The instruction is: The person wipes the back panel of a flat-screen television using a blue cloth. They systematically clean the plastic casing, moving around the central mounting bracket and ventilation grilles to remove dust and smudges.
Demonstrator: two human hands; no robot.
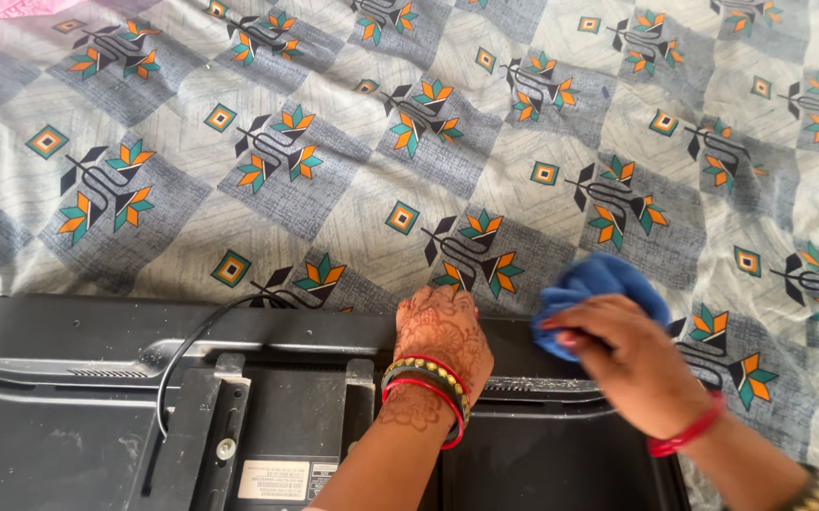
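My right hand (632,364): fingers closed around a blue cloth (594,289), bunched and pressed at the top edge of the black television back (69,426), near its right end. My left hand (442,331): flat, palm down on the same top edge, just beside the cloth. Black cable (177,364): loops across the panel's left half. Patterned bedsheet (334,142): under the panel.
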